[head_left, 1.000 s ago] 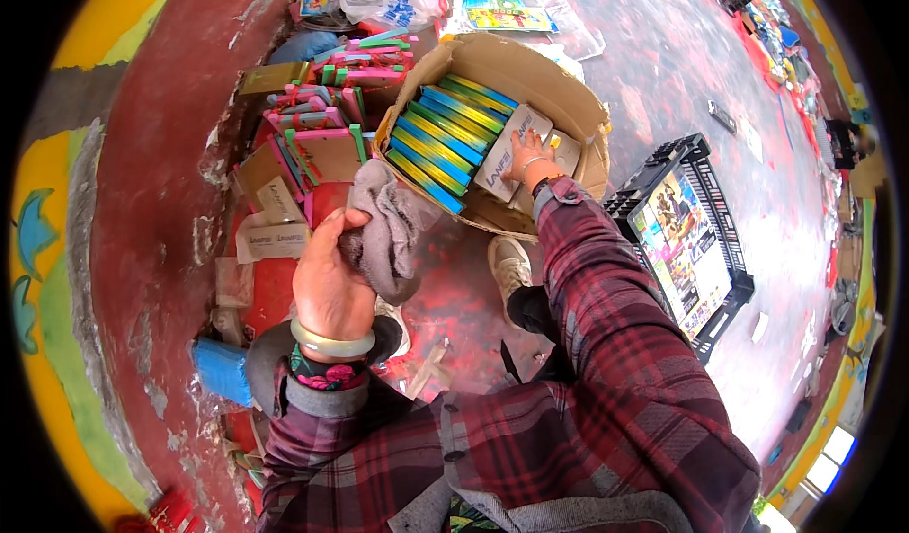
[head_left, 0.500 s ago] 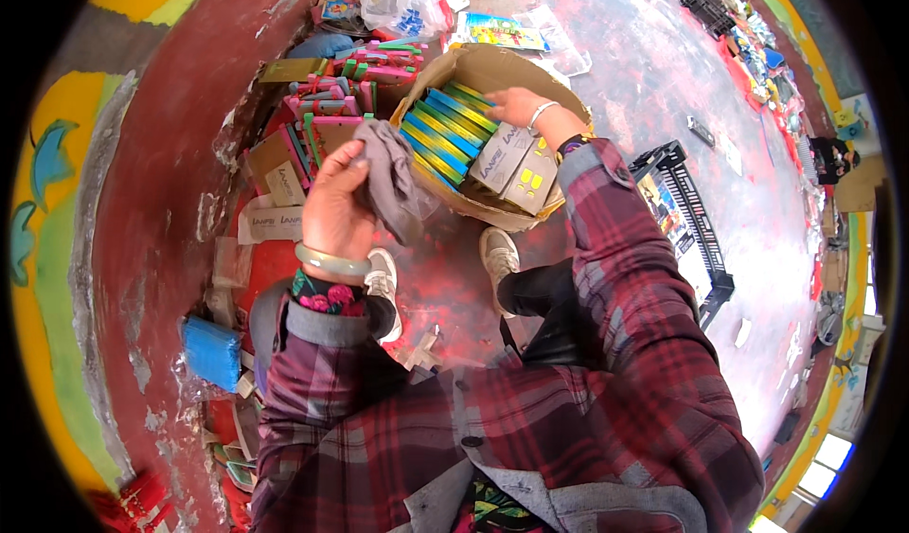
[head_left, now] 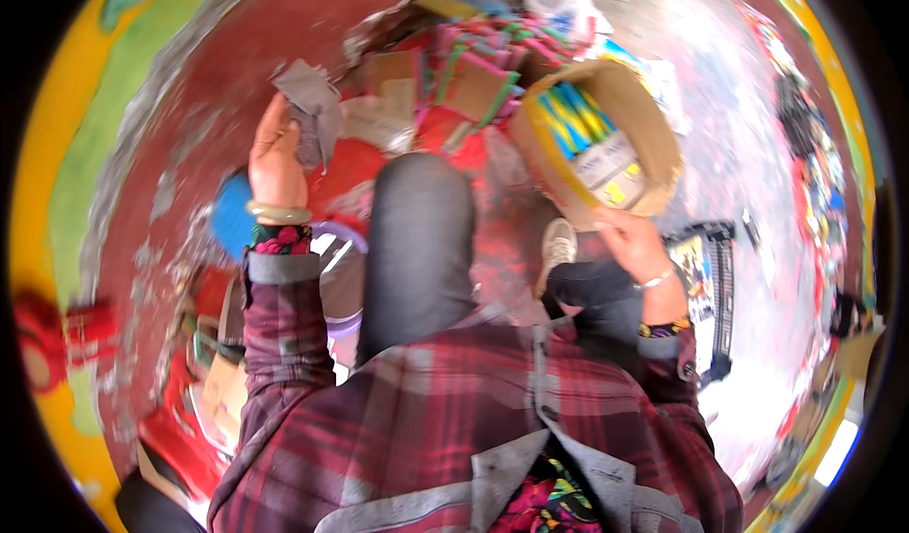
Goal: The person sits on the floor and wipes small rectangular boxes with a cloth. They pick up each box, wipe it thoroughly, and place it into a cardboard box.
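Observation:
A crumpled grey cloth [head_left: 315,116] is pinched in my left hand [head_left: 275,168], raised at the left over the reddish floor. My right hand [head_left: 632,247] is at the near rim of a cardboard box [head_left: 653,121], its fingertips closed on the edge. Inside the box stand several thin blue-and-yellow packs [head_left: 574,116] in a row. Beside them are white-grey small cartons [head_left: 604,162] and a piece with yellow patches [head_left: 621,187]. Motion blur softens the whole picture.
Stacked pink and green frames [head_left: 478,74] lie beyond my bent left knee. A purple-rimmed bin [head_left: 348,327] stands by my left forearm, with a blue bundle [head_left: 230,219] near it. A black crate [head_left: 721,296] lies to the right. White plastic bags [head_left: 559,1] sit at the back.
My view has swung left, so the box appears further right. My right hand has come out of the box to its near rim. My left hand has moved left with the cloth; my left knee has risen.

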{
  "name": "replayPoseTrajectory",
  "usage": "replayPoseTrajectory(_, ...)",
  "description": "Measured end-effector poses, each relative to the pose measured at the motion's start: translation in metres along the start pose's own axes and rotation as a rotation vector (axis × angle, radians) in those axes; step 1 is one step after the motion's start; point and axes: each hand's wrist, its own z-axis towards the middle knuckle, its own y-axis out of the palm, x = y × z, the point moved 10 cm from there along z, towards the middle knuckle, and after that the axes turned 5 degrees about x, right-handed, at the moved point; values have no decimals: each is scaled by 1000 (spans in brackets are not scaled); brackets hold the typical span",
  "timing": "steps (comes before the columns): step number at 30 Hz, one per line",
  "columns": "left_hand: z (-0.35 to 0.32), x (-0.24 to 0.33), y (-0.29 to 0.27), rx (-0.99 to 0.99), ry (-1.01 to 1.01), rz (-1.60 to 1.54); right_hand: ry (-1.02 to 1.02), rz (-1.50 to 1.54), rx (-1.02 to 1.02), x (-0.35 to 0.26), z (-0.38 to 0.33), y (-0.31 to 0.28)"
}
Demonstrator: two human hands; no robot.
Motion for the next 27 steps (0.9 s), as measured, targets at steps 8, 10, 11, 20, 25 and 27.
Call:
replayPoseTrajectory(8,-58,-87,-261,196,-158,456,71,-109,-96,30,20,28)
replayPoseTrajectory(10,-78,-118,-292,268,-216,522,52,-136,-123,31,24,34)
replayPoseTrajectory(11,-87,-132,-303,312,-238,558,31,-144,-130,32,25,40)
replayPoseTrajectory(20,-160,-158,-369,755,-398,1493,126,-208,-261,39,37,66)
replayPoseTrajectory(25,-181,-205,-341,427,-780,1680,6,-252,-270,43,43,71)
replayPoseTrajectory(27,-193,-233,-337,221,-976,1661,40,-252,-294,44,44,76)
